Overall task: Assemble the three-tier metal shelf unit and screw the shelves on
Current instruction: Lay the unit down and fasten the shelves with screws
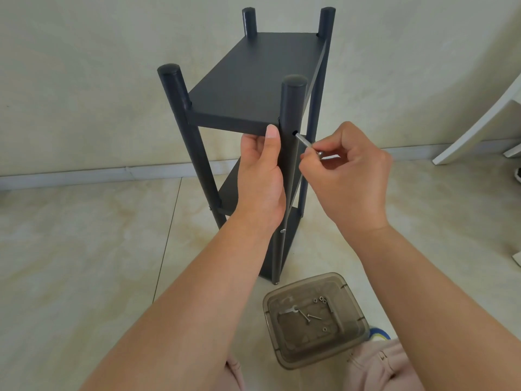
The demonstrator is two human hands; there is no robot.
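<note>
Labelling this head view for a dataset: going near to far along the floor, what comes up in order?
Plastic tray of screws → shelf unit gripped by left hand, right hand holding a screw → baseboard → wall.

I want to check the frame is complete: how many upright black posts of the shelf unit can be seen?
4: near-left post, near-right post held by the left hand, far-left post, far-right post. None seems hidden.

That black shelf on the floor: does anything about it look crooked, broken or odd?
Nothing looks damaged or crooked. The shelf stands upright. One hole in the near post is still empty; the right hand is pointing a screw at it while the left hand steadies the post.
</note>
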